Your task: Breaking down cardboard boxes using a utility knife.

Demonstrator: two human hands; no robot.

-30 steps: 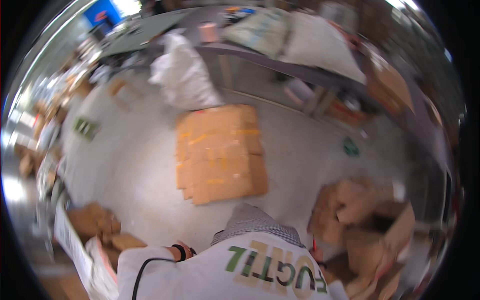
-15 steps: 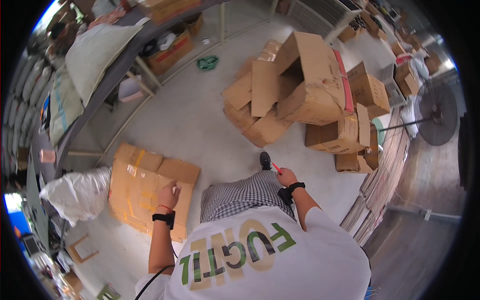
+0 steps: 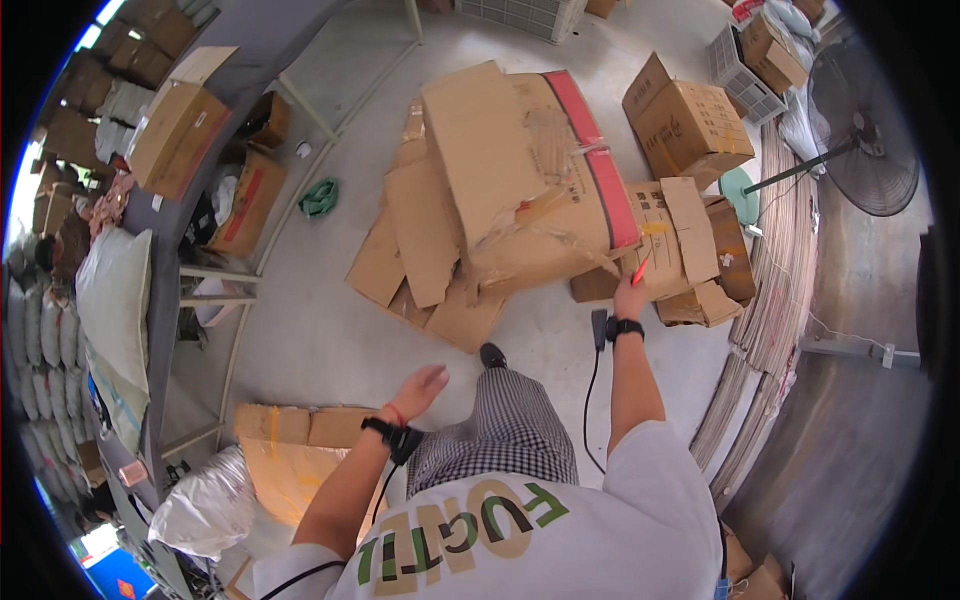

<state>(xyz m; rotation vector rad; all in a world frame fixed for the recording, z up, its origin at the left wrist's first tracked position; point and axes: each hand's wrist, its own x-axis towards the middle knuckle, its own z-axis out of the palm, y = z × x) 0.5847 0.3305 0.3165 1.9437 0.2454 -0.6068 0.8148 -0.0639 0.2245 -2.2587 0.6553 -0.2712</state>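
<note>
The right hand's [image 3: 629, 298] fingers are curled round a red tool [image 3: 640, 270], its tip pointing forward, a grip that seems meant to keep the working end clear of the palm. That hand is just beside the near corner of the big box [image 3: 545, 200]; whether it touches the cardboard I cannot tell. The left hand [image 3: 414, 391] holds nothing: its fingers stretch forward over the floor, too blurred to say whether they press together, and the arm probably hangs out for balance, as one foot is set toward the box. The big box lies ahead, between the hands and the table's [image 3: 345, 15] far end, tilted, with loose flaps [image 3: 420, 230] splayed at its left; a red band [image 3: 600, 175] runs along its right side, likely as reinforcement. Right of it stand a small box [image 3: 665, 235] and an open carton [image 3: 690, 130]. By the left forearm, flattened cardboard [image 3: 275, 465] lies beside a white sack [image 3: 207, 505], presumably laid flat to save room.
</note>
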